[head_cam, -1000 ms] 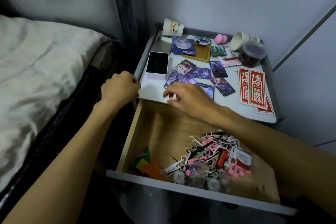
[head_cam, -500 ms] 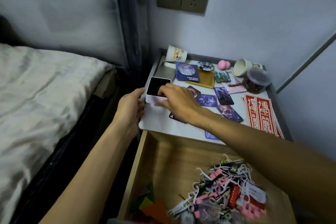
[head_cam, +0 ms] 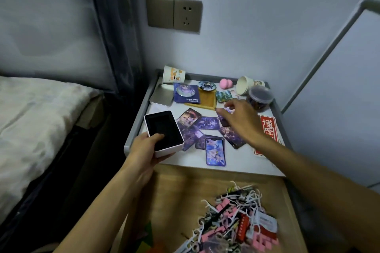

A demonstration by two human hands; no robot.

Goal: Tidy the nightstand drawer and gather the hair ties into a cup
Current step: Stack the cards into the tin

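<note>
Lifting the shallow white box with the black lining (head_cam: 164,129) is the change: half a second ago my right hand (head_cam: 242,121) was on it and it sat on the white nightstand top (head_cam: 242,160). Now my left hand (head_cam: 144,150) grips its near end, thumb inside the lining, holding it tilted over the front left corner. My right hand has crossed to the glossy purple picture cards (head_cam: 214,151), fingers curled down onto one at the back. I cannot tell whether it is pinched yet. I judge I am sorting cards into the box first, so the hair ties wait.

I cannot pick out any hair ties. They may be in the tangled pile of white floss picks and pink clips (head_cam: 232,217) in the open wooden drawer (head_cam: 181,187), whose front is cut off. The printed paper cup (head_cam: 173,74) lies on its side at the back, apparently empty. The clear plastic tub (head_cam: 260,96) holds something dark and blurred.
</note>
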